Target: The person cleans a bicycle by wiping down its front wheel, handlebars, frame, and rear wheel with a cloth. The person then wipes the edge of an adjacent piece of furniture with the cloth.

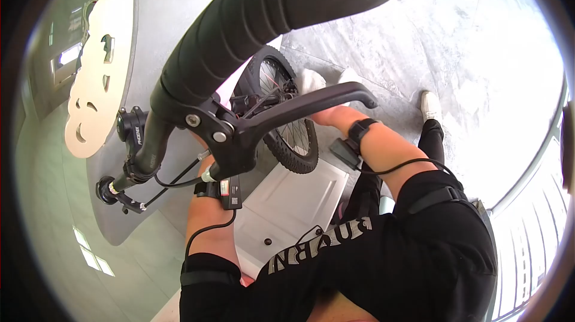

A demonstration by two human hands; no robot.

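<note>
A black drop handlebar [233,29] with wrapped tape and a black brake lever [305,103] fills the upper middle, close to the camera. Behind them is a wheel [302,142] with a knobby tyre and spokes. My right hand [326,116] reaches to the wheel's hub area; the lever hides part of it, and its fingers cannot be made out. My left forearm [209,220] runs up behind the brake hood and cable. Only a little skin of my left hand [199,140] shows beside the handlebar, with its fingers hidden.
A white panelled stool or box [290,202] stands below the wheel. A cream cut-out board [102,76] lies at the left. Another person's leg and white shoe [430,105] are on the grey floor to the right. White railings [527,232] stand at the right edge.
</note>
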